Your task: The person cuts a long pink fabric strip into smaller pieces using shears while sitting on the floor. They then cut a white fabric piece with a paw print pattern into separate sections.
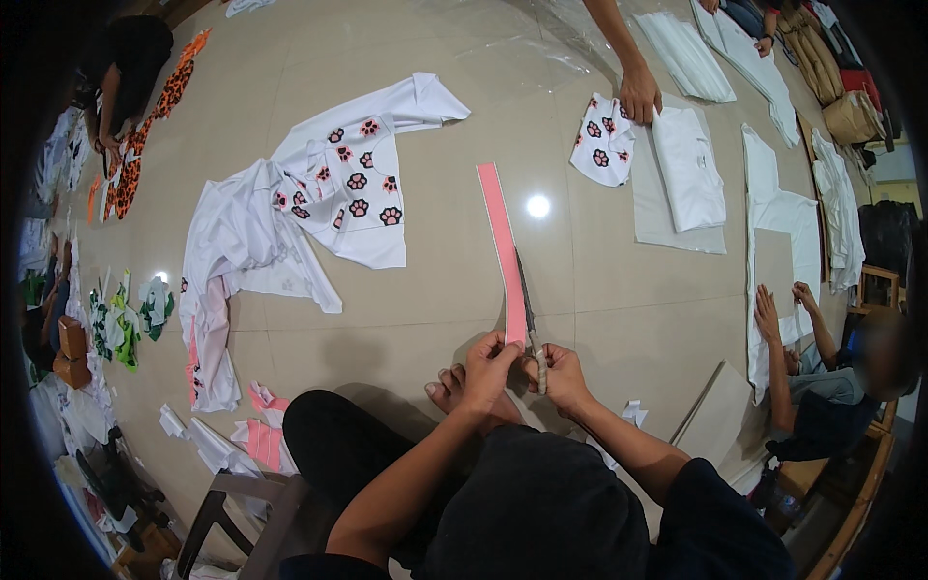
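A long pink fabric strip with pale edges stretches away from me over the tiled floor. My left hand pinches its near end between thumb and fingers. In my right hand is a pair of scissors, its handles wrapped in something pale. The dark blades run along the strip's right edge, partly behind it; whether they are apart I cannot tell. Left of the strip lies a crumpled white garment with a paw-print panel.
Another person's hand touches a folded white garment beside a paw-print piece. At right a person presses a white garment flat. Pink and white scraps lie near a dark plastic chair. My bare foot is close to my left hand.
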`<state>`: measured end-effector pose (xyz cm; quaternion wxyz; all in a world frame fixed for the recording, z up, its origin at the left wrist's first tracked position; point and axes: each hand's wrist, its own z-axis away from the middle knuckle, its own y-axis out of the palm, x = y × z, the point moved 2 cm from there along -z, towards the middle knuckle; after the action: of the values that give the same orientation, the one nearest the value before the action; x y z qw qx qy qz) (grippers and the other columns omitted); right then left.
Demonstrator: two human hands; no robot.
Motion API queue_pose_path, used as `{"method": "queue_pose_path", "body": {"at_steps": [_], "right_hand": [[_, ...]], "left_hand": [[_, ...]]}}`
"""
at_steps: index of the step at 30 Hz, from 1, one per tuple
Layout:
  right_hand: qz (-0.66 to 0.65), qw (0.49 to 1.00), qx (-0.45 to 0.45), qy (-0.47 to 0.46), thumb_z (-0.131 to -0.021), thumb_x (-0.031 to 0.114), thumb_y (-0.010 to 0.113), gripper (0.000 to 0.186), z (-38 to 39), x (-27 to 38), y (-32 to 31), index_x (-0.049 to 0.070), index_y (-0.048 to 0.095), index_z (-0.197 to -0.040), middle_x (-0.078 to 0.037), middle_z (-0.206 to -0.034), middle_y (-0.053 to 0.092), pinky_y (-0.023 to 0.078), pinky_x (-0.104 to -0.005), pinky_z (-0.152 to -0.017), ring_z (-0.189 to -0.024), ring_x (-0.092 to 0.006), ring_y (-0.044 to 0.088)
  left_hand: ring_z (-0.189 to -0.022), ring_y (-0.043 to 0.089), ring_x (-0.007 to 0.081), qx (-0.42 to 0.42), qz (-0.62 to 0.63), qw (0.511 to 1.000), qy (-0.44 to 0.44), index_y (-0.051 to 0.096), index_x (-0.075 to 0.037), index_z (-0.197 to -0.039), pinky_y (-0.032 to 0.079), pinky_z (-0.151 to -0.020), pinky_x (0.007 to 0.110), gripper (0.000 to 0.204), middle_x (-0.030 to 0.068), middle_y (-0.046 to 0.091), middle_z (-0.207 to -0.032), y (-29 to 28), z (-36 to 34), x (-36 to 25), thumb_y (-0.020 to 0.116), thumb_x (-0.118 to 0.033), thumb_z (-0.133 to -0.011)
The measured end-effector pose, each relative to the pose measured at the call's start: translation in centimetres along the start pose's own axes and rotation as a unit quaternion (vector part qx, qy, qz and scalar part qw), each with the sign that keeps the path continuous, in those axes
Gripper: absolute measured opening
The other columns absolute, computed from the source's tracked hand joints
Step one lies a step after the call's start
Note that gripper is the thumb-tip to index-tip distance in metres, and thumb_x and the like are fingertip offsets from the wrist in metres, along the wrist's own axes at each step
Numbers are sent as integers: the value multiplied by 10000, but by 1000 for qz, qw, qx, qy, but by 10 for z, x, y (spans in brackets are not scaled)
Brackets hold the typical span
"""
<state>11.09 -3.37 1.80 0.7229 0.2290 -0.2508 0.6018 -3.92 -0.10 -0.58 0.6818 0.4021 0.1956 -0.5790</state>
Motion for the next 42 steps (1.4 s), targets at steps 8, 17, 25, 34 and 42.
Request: {"method": "queue_pose_path", "body": {"at_steps": [8, 17, 25, 34, 42], "right_hand": [[8, 1000, 10, 1, -876, 179, 805, 233, -1, -3, -5, 34, 621, -863, -15, -726, 650, 506, -249, -531, -579, -80, 588], [10, 1000, 5, -4, -892, 170, 785, 222, 1, 0, -3, 37, 612, -847, -18, -701, 641, 481, -254, -516, -561, -81, 578], [13, 1000, 4, -14, -899, 167, 780, 235, -7, 7, 0, 40, 595, -826, -25, -687, 636, 452, -257, -501, -545, -91, 573], [1, 1000, 3, -10, -894, 141, 779, 203, -11, 7, 1, 22, 616, -868, -23, -701, 640, 454, -258, -506, -553, -95, 577], [6, 1000, 3, -7, -872, 124, 761, 160, -10, 5, -1, 24, 636, -876, -8, -711, 630, 467, -247, -520, -561, -78, 562]], "left_hand": [[-774, 548, 42, -8, 3, 1000, -4, 709, -27, -932, 426, -715, 217, 84, -48, 643, -823, 0, 0, 0, 690, -104, -961], [-748, 527, 34, -4, 11, 1000, -2, 706, -38, -928, 403, -680, 214, 80, -57, 632, -813, 1, 0, -1, 685, -106, -964], [-728, 514, 27, -17, 8, 1000, 0, 706, -47, -914, 380, -648, 211, 97, -63, 627, -804, 1, 1, -1, 686, -125, -968], [-722, 508, 25, -6, 5, 1000, 12, 715, -54, -920, 379, -643, 210, 88, -61, 629, -810, -2, -1, 5, 681, -126, -958], [-783, 540, 41, 4, 3, 1000, 0, 713, -41, -933, 404, -698, 217, 92, -50, 647, -842, -4, 0, 2, 667, -115, -962]]}}
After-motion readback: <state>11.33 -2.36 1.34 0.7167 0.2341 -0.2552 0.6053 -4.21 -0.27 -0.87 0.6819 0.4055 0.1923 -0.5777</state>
